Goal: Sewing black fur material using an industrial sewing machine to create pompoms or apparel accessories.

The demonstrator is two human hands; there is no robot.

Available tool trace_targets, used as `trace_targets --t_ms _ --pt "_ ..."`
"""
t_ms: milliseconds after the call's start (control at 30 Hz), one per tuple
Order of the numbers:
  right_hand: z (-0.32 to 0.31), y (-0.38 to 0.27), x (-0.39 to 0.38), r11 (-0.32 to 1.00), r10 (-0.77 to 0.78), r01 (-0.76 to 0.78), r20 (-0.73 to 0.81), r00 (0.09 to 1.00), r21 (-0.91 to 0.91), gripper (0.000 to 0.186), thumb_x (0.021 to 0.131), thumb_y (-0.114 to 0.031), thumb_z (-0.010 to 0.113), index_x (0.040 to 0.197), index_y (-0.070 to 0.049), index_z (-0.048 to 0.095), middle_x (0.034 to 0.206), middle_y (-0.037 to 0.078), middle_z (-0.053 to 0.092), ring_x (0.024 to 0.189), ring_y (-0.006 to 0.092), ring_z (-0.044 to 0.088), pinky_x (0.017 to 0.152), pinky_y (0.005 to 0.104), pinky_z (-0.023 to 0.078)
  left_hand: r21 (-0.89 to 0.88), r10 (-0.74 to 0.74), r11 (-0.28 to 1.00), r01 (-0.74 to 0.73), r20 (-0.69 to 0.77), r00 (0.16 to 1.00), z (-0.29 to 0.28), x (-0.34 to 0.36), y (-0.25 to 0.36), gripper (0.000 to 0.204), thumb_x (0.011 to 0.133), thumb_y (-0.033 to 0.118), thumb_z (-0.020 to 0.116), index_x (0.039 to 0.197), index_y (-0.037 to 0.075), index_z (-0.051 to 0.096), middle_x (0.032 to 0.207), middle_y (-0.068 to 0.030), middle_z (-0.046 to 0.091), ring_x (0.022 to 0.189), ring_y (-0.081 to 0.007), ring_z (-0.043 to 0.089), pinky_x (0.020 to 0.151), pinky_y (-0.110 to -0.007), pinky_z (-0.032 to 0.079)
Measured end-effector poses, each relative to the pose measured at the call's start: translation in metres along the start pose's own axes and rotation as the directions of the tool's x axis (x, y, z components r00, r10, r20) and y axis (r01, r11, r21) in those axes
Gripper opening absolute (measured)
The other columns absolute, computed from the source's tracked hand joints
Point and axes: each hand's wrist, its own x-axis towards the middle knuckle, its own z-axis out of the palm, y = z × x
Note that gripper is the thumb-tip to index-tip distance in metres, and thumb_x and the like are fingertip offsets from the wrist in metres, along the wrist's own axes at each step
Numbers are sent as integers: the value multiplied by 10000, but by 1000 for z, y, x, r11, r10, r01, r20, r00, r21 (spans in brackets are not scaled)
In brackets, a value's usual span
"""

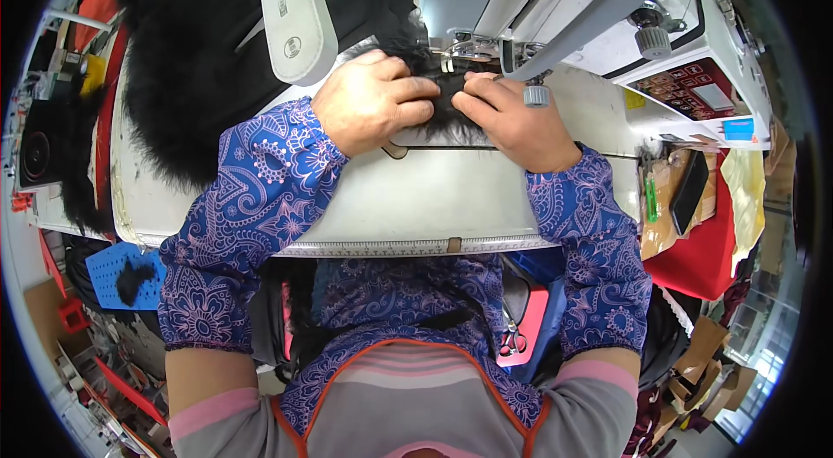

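Black fabric with a furry edge (448, 111) lies under the needle area of a white sewing machine (555, 7). My left hand (375, 102) is closed on this fabric just left of the presser foot (448, 62), with fingers curled and pointing right. From the other side, my right hand (521, 121) pinches the fabric close to the presser foot, its fingertips partly hidden in the fur. The fabric spreads back behind my left hand, towards a large heap of black fur (178, 102) at the left. The needle itself is hard to make out.
A white lamp head (298, 20) hangs over the left part of the table. Along the front edge runs a measuring tape (390, 247). A control panel (694, 87) faces me at the right, with a dark phone (689, 193) below it. Scissors (514, 340) lie near my lap.
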Motion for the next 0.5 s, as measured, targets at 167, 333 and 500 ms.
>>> trace_targets --t_ms 167,333,500 --pt "4 -3 1 999 27 -26 23 999 -32 270 738 -37 634 1004 -73 656 1018 54 636 916 230 658 778 348 540 155 -228 961 231 -38 973 2 3 4 320 689 106 722 1006 128 686 1101 -32 686 934 -239 616 802 -364 495" --pt "5 -4 6 995 -20 12 -83 996 -97 189 780 -66 597 966 -99 603 932 23 620 799 204 652 637 311 549 78 -150 985 154 -50 987 4 0 -6 336 676 54 708 1010 77 684 974 -45 663 915 -240 615 787 -348 493" --pt "6 -3 2 999 44 -44 -40 998 6 281 708 -5 668 976 -86 672 971 25 637 905 220 656 756 334 536 -41 -8 999 5 -77 997 5 -1 -11 290 627 34 714 916 37 695 937 -54 653 919 -248 639 823 -367 517"
